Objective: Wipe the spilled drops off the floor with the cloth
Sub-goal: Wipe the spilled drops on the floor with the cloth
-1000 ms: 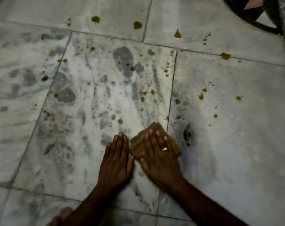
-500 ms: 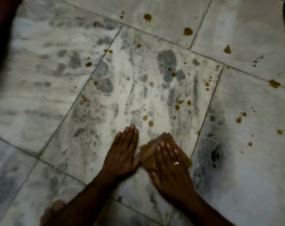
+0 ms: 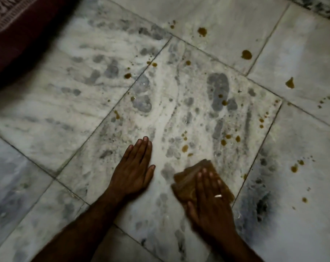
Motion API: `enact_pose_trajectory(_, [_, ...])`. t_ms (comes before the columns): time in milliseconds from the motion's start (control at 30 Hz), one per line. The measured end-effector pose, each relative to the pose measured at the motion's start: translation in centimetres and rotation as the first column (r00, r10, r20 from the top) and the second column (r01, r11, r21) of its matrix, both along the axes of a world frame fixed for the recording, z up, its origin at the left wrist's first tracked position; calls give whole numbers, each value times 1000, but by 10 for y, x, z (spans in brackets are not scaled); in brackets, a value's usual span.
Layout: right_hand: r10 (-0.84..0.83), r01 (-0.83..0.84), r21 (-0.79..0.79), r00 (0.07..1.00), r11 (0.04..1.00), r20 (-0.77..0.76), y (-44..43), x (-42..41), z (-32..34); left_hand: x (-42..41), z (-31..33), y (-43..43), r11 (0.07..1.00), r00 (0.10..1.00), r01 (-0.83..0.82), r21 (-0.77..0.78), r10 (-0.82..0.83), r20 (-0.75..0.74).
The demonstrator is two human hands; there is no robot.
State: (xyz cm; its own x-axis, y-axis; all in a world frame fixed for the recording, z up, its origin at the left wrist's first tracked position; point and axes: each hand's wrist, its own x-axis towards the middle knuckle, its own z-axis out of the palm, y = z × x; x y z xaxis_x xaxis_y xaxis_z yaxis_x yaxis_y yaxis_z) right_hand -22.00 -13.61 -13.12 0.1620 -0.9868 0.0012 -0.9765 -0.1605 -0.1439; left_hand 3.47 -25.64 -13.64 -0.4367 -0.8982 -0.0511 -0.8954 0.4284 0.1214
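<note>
A folded brown cloth (image 3: 186, 180) lies flat on the marble floor (image 3: 84, 103). My right hand (image 3: 210, 201), with a ring on one finger, presses down on it and looks blurred. My left hand (image 3: 134, 171) rests palm-down on the tile to the left of the cloth, fingers together, holding nothing. Several brown drops dot the floor: a cluster (image 3: 185, 147) just beyond the cloth, a group (image 3: 229, 138) further right, and larger spots (image 3: 246, 54) at the back.
A dark red patterned rug or fabric (image 3: 14, 35) covers the far left corner. More drops (image 3: 294, 168) lie on the tile to the right. Grey grout lines cross the floor diagonally. A dark stone border (image 3: 323, 6) runs along the top right.
The view has swung left, bringing the red fabric into sight. My right hand and the cloth have slid away from my left hand, opening a gap between them.
</note>
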Motion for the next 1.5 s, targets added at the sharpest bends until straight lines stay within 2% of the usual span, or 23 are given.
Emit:
enact_pose_trajectory(67, [-137, 138, 20, 990, 990, -18, -41, 6, 6, 4, -1, -7, 1000, 1000, -17, 5, 17, -4])
enact_pose_trajectory(100, [-152, 153, 22, 988, 988, -10, -61, 19, 8, 4, -2, -9, 1000, 1000, -14, 2, 14, -8])
enact_pose_trajectory(200, [16, -16, 7, 1000, 1000, 24, -73, 54, 6, 6, -7, -8, 999, 999, -40, -11, 40, -25])
enact_pose_trajectory(267, [147, -147, -1, 989, 989, 13, -49, 48, -1, 14, -5, -13, 995, 995, -97, 1, 97, -22])
enact_pose_trajectory(333, [187, -187, -2, 982, 982, 2, -30, 23, -1, 22, -1, -19, 994, 994, -108, 8, 108, -5])
enact_pose_trajectory(433, [28, -28, -15, 999, 999, -32, -55, 7, 4, 24, 3, -22, 995, 995, -101, 12, 101, -11])
enact_pose_trajectory(533, [-75, 75, 6, 997, 997, 6, -109, 43, 10, 22, 3, -25, 993, 993, -114, -10, 114, -32])
enact_pose_trajectory(633, [85, -85, 6, 996, 996, 21, -101, 70, 6, 24, 2, -25, 994, 994, -101, -43, 100, -32])
enact_pose_trajectory(700, [207, -207, -10, 978, 978, 18, -72, 62, 3, 29, 4, -27, 991, 991, -133, -30, 132, -22])
enact_pose_trajectory(767, [245, -244, -47, 970, 969, 8, -54, 39, 1, 39, 5, -32, 985, 985, -174, -7, 174, 0])
enact_pose_trajectory(867, [97, -100, -113, 995, 989, -36, -73, 14, 0, 49, 2, -35, 979, 979, -204, 24, 203, 17])
enact_pose_trajectory(967, [-5, 4, -60, 1000, 998, -16, -126, 39, 7, 50, -2, -36, 976, 976, -216, 15, 216, -11])
enact_pose_trajectory(1033, [36, -36, 0, 999, 999, 23, -148, 72, 10, 51, -3, -36, 974, 973, -228, 3, 228, -24])
enact_pose_trajectory(1133, [201, -201, -20, 979, 979, 12, -138, 100, 6, 52, -2, -36, 969, 968, -246, -1, 246, -40])
enact_pose_trajectory(1267, [364, -364, -88, 931, 927, -20, -97, 73, 2, 63, -4, -41, 946, 945, -324, -1, 324, -43])
enact_pose_trajectory(1400, [240, -239, -140, 971, 961, -15, -127, 45, -4, 80, -1, -51, 918, 917, -396, 29, 397, -26])
enact_pose_trajectory(1500, [167, -167, -82, 986, 983, -14, -185, 76, 5, 83, -3, -63, 898, 898, -438, 43, 439, -14])
